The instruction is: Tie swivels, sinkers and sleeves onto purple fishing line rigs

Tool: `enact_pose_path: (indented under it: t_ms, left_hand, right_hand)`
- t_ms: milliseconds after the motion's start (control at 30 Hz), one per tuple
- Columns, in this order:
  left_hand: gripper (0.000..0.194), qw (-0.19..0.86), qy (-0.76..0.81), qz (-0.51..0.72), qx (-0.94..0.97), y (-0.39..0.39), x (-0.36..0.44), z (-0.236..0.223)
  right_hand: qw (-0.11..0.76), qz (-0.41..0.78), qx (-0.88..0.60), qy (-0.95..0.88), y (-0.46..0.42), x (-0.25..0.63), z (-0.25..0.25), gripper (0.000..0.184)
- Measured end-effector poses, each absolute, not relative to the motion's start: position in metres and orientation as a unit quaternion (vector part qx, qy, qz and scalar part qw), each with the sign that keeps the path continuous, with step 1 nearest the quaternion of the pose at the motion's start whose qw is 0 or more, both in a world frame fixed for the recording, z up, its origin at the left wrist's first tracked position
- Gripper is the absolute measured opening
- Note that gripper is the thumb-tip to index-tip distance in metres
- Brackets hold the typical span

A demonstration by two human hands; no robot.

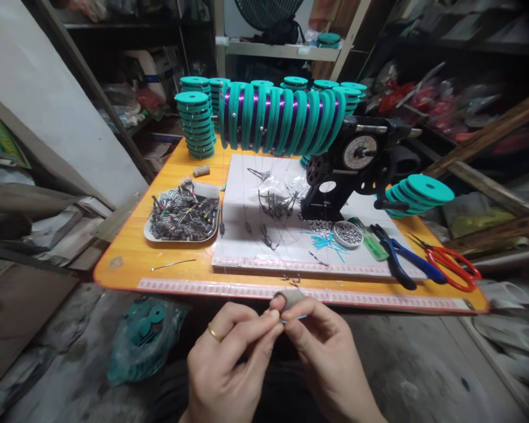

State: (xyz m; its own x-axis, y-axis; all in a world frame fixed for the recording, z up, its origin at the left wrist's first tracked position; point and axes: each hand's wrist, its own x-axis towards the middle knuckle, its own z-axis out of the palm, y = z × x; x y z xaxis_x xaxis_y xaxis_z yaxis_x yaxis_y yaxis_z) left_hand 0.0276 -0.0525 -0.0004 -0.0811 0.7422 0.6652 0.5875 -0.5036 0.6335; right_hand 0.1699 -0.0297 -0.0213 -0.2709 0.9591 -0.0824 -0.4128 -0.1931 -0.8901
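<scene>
My left hand, with a gold ring, and my right hand meet in front of the orange table's near edge. Both pinch a thin blue tube between their fingertips. A grey sleeve covers my right forefinger tip. Fine lines run from my hands up to a row of teal spools wound with purple line on a black winding machine.
A white tray of small metal parts sits at left, a white mat in the middle with blue tubes, hooks and a tin of beads. Blue pliers, red scissors and teal spool stacks are about. A bag of spools lies on the floor.
</scene>
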Motion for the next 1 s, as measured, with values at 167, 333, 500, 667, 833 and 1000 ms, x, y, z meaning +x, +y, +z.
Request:
enact_pose_path:
  t_ms: [167,333,500,667,833,1000]
  left_hand:
    - [0.039,-0.011,0.471,0.489,0.734,-0.047,0.017,-0.012]
    - [0.027,-0.001,0.505,0.441,0.742,-0.041,0.01,-0.013]
    - [0.022,0.041,0.483,0.467,0.739,-0.042,0.015,-0.014]
    - [0.023,0.037,0.462,0.483,0.743,-0.044,0.012,-0.021]
    - [0.02,-0.001,0.432,0.476,0.766,-0.041,0.006,-0.02]
    - [0.026,0.004,0.374,0.444,0.814,-0.035,0.003,-0.017]
  right_hand:
    - [0.451,0.71,-0.358,-0.405,-0.025,0.174,-0.014,0.008]
    - [0.47,0.658,-0.411,-0.42,-0.026,0.177,-0.013,0.007]
    - [0.474,0.645,-0.412,-0.435,-0.028,0.175,-0.013,0.009]
    - [0.474,0.656,-0.397,-0.434,-0.023,0.175,-0.009,0.011]
    - [0.448,0.665,-0.388,-0.455,-0.017,0.176,-0.01,0.011]
    - [0.396,0.618,-0.385,-0.56,-0.015,0.191,0.001,0.009]
